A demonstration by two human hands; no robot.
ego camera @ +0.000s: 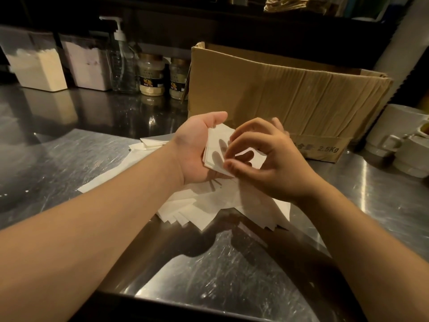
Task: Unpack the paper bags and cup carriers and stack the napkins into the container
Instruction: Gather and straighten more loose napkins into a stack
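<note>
- Steel counter [69,159] carries loose napkins [209,205] under both hands.
- Left hand [195,149] cradles a small stack [218,140], fingers curled beneath.
- Right hand [262,159] pinches its near corner, closer to the pile.

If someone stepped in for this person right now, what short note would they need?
Left hand: palm up, holding a small stack of napkins.
Right hand: fingers curled, pinching the stack's near edge.
Loose napkins lie scattered on the steel counter under both hands; the cardboard box stands just behind.
Done: a few napkins gathered into the stack.
Left: gather the loose ones and put them all in the container; I can't tell which container is meant.
</note>
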